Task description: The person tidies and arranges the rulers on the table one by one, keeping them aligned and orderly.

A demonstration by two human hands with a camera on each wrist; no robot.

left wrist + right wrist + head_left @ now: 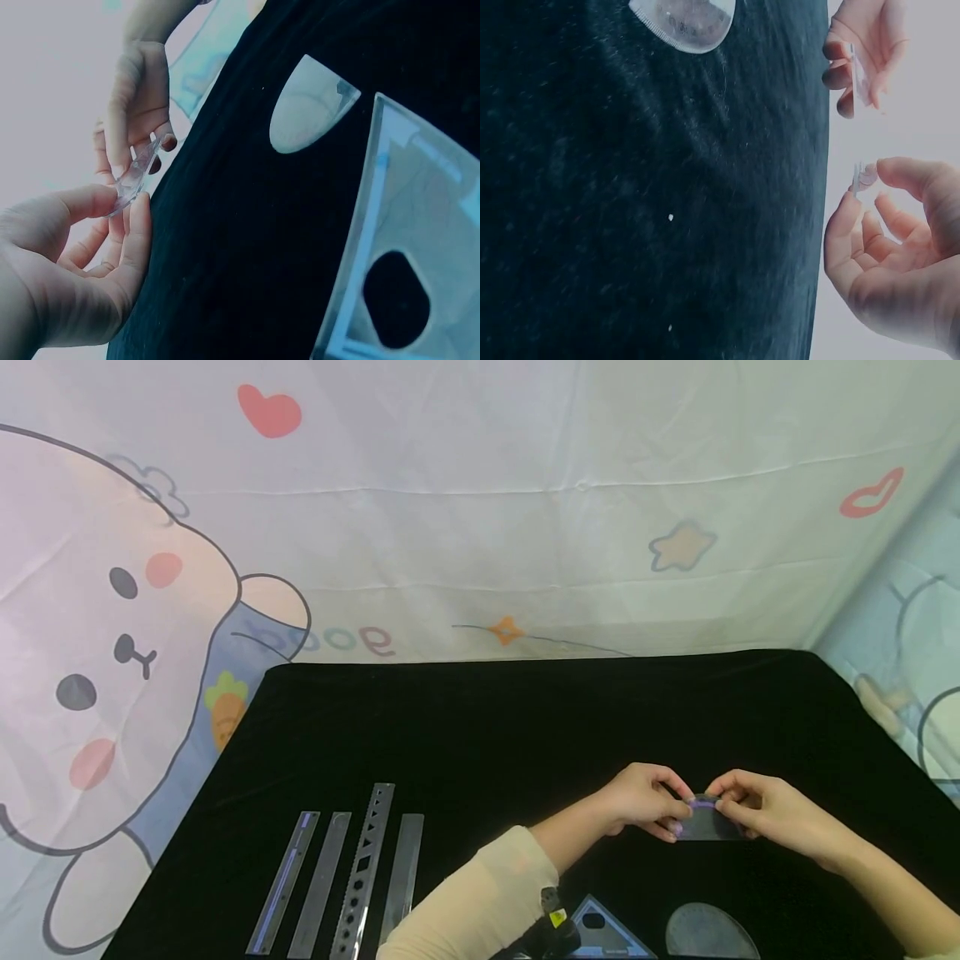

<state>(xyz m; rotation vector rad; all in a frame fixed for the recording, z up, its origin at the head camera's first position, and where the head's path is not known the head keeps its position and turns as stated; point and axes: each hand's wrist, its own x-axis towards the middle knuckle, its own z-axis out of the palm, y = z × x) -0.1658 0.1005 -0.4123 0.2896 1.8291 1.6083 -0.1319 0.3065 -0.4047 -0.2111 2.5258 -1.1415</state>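
Note:
Both hands hold one clear plastic drawing piece (707,827) with a purple band, raised over the far right of the black cloth. My left hand (648,802) pinches its left side between thumb and fingers. At the opposite side, the thumb and fingertips of my right hand (772,814) grip it. The left wrist view shows the piece (133,178) almost edge-on, its outline partly covered by fingers. Nearer the front lie a clear half-round protractor (708,933) and a set square (611,933) with blue edges, cut by the lower frame border.
Several rulers lie side by side on the left: one purple-striped ruler (283,883), plain ones, and a stencil ruler (363,870) with shaped cut-outs. Black cloth (480,735) covers the table. Behind it hangs a printed curtain (465,527). The left sleeve (480,893) overlaps the table's front.

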